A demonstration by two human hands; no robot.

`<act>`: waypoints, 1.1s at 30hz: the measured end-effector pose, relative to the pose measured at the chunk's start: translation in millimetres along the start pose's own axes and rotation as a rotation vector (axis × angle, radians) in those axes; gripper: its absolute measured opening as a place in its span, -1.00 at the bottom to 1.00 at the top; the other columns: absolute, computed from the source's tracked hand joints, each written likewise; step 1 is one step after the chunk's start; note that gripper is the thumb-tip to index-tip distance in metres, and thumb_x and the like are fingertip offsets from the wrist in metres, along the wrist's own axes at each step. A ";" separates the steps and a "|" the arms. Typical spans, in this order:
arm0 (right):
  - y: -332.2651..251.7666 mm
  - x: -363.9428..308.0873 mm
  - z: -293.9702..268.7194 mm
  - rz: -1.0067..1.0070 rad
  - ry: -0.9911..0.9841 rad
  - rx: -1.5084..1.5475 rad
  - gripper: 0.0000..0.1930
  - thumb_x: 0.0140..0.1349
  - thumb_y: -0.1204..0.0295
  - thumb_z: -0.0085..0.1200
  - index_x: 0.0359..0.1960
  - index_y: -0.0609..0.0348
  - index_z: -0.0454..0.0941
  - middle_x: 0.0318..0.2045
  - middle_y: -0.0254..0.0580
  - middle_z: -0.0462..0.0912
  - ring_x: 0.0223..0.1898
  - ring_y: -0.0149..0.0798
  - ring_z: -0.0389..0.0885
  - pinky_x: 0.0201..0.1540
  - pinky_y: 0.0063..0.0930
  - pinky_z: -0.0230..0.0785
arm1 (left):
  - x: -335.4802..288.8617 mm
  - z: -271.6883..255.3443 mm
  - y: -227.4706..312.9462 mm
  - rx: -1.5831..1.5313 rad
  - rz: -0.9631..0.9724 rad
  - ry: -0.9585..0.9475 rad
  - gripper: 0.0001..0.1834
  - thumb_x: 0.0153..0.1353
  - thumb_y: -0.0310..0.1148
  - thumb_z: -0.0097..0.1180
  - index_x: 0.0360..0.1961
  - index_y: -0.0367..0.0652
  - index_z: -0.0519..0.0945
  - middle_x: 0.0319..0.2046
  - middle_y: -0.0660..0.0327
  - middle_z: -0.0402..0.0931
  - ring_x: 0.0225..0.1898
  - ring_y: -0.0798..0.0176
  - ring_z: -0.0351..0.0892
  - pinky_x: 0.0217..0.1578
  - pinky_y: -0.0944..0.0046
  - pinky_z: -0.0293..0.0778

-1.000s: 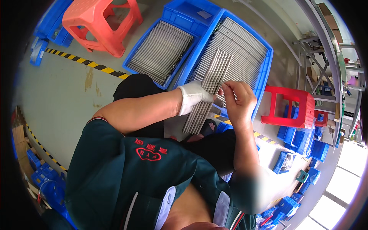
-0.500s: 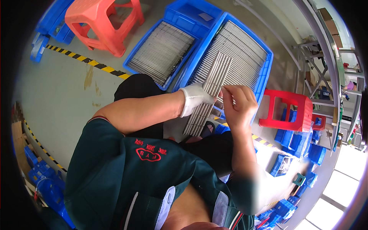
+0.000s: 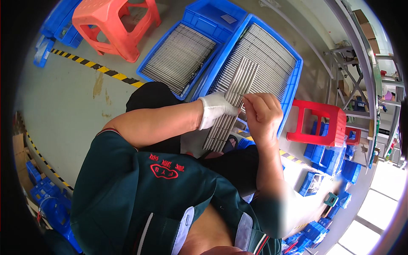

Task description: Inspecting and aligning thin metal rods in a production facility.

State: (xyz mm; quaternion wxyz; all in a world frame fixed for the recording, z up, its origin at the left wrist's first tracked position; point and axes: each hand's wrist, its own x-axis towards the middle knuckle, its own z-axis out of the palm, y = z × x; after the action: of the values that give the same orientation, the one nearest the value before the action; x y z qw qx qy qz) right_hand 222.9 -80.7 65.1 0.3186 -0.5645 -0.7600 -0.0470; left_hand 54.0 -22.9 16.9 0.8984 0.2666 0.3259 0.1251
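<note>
A flat row of several slim, shiny metal rods [image 3: 244,75] slants over my lap, with dark marks or grooves along their length. My left hand [image 3: 215,110], in a white glove, is closed around the middle of this row. My bare right hand [image 3: 264,114] is just to its right. Its thumb and forefinger are pinched together at the right edge of the rods, and a thin dark tip seems to show between them, too small to name. My curled fingers hide the rest of it.
Beyond the rods stands a large blue crate [image 3: 300,70] packed with similar rods. A smaller blue crate [image 3: 146,76] of rods is on its left. An orange stool [image 3: 102,19] stands far left, a red stool [image 3: 318,123] at right. Metal shelving [image 3: 369,85] lines the right side.
My right hand has shifted slightly up and to the left, its fingertips now closer over the rods. The left hand and the rods have barely moved.
</note>
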 end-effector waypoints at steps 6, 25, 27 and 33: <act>-0.8 5.9 0.2 -0.011 0.045 0.026 -0.87 0.02 0.53 0.42 -0.38 0.10 0.73 -0.43 -0.31 0.68 -0.39 -0.15 0.62 -0.28 -0.25 0.46 | 0.9 1.2 -0.3 0.013 -0.009 -0.015 -0.66 0.29 -0.48 0.34 0.09 -0.18 0.66 -0.10 0.22 0.69 -0.05 0.28 0.67 0.03 0.19 0.58; 1.0 3.2 0.4 0.025 -0.023 0.032 -0.87 0.01 0.49 0.42 -0.38 0.09 0.74 -0.39 -0.32 0.68 -0.33 -0.14 0.62 -0.21 -0.25 0.47 | 3.0 0.9 -2.8 -0.006 -0.001 -0.023 -0.72 0.25 -0.53 0.32 -0.01 -0.13 0.65 -0.23 0.24 0.66 -0.20 0.26 0.67 -0.20 0.14 0.63; 1.7 2.1 3.2 0.008 0.013 0.037 -0.87 0.01 0.50 0.42 -0.38 0.10 0.74 -0.40 -0.31 0.68 -0.34 -0.14 0.62 -0.21 -0.24 0.47 | 3.2 0.9 -3.5 -0.025 0.019 -0.046 -0.73 0.25 -0.53 0.31 -0.02 -0.13 0.66 -0.23 0.24 0.66 -0.20 0.27 0.67 -0.20 0.15 0.63; 0.0 0.2 1.7 0.046 0.060 0.119 -0.87 0.02 0.51 0.42 -0.36 0.10 0.74 -0.41 -0.30 0.69 -0.36 -0.15 0.62 -0.20 -0.25 0.44 | 5.3 0.8 -3.9 -0.072 0.007 -0.088 -0.73 0.25 -0.54 0.31 -0.02 -0.14 0.66 -0.24 0.24 0.66 -0.22 0.26 0.67 -0.20 0.15 0.63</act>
State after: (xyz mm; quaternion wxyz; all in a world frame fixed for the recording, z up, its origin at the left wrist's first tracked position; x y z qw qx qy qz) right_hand 222.2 -79.8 63.8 0.3751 -0.5604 -0.7383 -0.0113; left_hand 58.6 -24.4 12.5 0.9204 0.2404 0.2804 0.1282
